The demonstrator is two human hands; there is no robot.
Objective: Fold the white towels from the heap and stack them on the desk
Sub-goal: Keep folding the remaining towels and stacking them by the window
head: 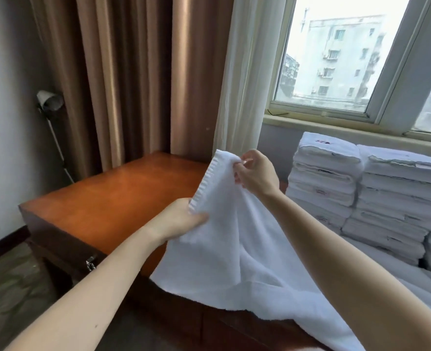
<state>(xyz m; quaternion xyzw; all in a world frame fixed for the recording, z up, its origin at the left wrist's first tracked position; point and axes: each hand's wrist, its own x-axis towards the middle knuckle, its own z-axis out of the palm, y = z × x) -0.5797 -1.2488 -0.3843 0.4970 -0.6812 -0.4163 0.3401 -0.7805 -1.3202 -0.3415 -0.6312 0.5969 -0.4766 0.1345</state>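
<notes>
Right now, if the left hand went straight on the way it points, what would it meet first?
The white towel, which it grips at the ribbed edge. Past that fold, the left hand seems aimed up toward the right hand, though the depth between them is unclear.
</notes>
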